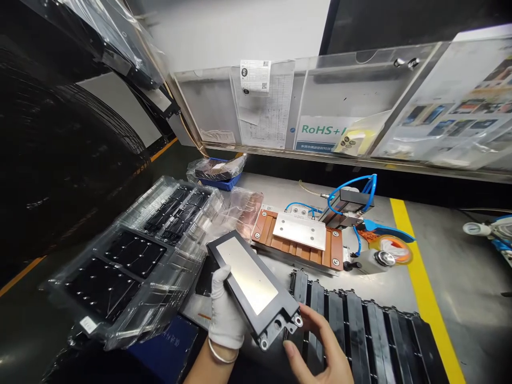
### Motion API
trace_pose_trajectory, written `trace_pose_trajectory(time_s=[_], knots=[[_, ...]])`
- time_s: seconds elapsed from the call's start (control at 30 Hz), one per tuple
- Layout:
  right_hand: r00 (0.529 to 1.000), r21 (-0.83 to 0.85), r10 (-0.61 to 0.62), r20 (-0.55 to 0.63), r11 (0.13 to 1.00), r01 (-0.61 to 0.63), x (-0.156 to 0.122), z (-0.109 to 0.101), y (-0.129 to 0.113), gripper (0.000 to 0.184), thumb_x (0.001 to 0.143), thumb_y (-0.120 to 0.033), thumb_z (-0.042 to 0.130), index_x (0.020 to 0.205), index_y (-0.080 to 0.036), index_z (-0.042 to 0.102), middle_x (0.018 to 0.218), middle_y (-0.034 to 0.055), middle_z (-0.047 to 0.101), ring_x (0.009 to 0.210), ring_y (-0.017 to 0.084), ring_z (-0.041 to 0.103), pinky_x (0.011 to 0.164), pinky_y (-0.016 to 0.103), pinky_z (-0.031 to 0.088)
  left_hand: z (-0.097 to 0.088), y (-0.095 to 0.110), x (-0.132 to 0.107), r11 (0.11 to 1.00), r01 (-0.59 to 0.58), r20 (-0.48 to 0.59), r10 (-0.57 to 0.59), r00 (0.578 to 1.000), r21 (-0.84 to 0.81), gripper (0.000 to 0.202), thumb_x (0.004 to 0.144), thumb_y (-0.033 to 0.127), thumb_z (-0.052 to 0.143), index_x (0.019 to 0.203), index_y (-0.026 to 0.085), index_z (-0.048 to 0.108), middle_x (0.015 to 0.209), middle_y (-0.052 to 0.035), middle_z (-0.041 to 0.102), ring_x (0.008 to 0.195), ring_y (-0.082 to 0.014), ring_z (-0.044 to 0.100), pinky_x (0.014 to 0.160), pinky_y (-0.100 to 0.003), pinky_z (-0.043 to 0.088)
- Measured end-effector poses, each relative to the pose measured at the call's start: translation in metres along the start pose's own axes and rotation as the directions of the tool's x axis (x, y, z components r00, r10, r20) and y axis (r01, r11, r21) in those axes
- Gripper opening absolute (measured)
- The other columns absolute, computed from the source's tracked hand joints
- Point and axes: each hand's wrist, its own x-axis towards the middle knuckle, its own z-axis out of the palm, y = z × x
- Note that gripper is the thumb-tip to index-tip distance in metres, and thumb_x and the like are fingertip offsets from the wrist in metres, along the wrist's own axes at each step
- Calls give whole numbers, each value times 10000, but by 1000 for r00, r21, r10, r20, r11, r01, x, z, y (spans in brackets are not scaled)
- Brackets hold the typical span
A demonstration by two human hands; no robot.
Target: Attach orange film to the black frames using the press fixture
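My left hand (224, 312), in a white glove, grips the near long edge of a flat black plate with a shiny metal face (252, 282), held tilted above the bench. My bare right hand (318, 346) pinches the plate's lower right end, by its mounting lugs. A row of similar black plates (368, 325) lies overlapping on the bench just right of the held one.
Clear plastic trays of black parts (132, 261) are stacked at the left. A copper-coloured fixture with a metal block (300, 237) and blue air hoses (352, 186) stands behind. A tape roll (394, 249) lies beside a yellow line (424, 277). Document holders (320, 106) hang above.
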Motion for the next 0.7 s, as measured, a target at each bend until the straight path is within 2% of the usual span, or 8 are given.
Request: trace_pose_trajectory(time_s=[0.2, 0.33, 0.4, 0.5, 0.6, 0.7], knots=[[991, -106, -131, 27, 985, 134, 9, -6, -6, 360, 774, -476, 642, 1046, -243, 608, 1006, 76, 683, 909, 267, 642, 834, 367, 503, -5, -1, -3, 993, -35, -96, 46, 994, 113, 547, 762, 538, 523, 1172, 186, 605, 971, -81, 731, 972, -318, 678, 852, -448, 543], [954, -216, -296, 44, 930, 298, 19, -10, -4, 300, 799, -433, 633, 1028, -241, 611, 969, 88, 707, 916, 291, 638, 820, 421, 486, -10, -2, -7, 987, -90, -166, 111, 980, 132, 438, 754, 504, 582, 1063, 198, 636, 866, -45, 734, 954, -291, 683, 845, -412, 551], [929, -264, -361, 87, 890, 371, 23, -12, -2, 280, 804, -404, 634, 1028, -237, 614, 940, 86, 718, 894, 290, 643, 792, 423, 497, -14, -3, -9, 983, -117, -204, 144, 968, 142, 380, 752, 500, 603, 990, 208, 648, 853, -31, 734, 942, -276, 685, 847, -401, 552], [914, -286, -371, 161, 869, 403, 25, -15, 1, 292, 814, -371, 612, 1075, -241, 607, 974, 79, 718, 920, 291, 641, 783, 426, 512, -20, -4, -13, 975, -133, -200, 169, 965, 179, 374, 763, 524, 597, 922, 193, 668, 884, -46, 738, 931, -275, 686, 846, -405, 555], [895, -274, -387, 223, 856, 439, 27, -19, 3, 331, 831, -361, 590, 1141, -245, 580, 1034, 73, 712, 967, 286, 640, 805, 423, 521, -20, -4, -19, 966, -175, -206, 213, 955, 190, 384, 759, 510, 602, 944, 182, 677, 898, -51, 737, 922, -277, 688, 844, -407, 556], [841, -275, -459, 287, 801, 532, 31, -21, 7, 330, 822, -377, 635, 1117, -237, 586, 981, 72, 727, 905, 273, 662, 753, 393, 541, -17, -4, -25, 961, -221, -277, 261, 925, 167, 418, 749, 490, 604, 1043, 197, 652, 887, -42, 735, 919, -278, 693, 838, -410, 557]])
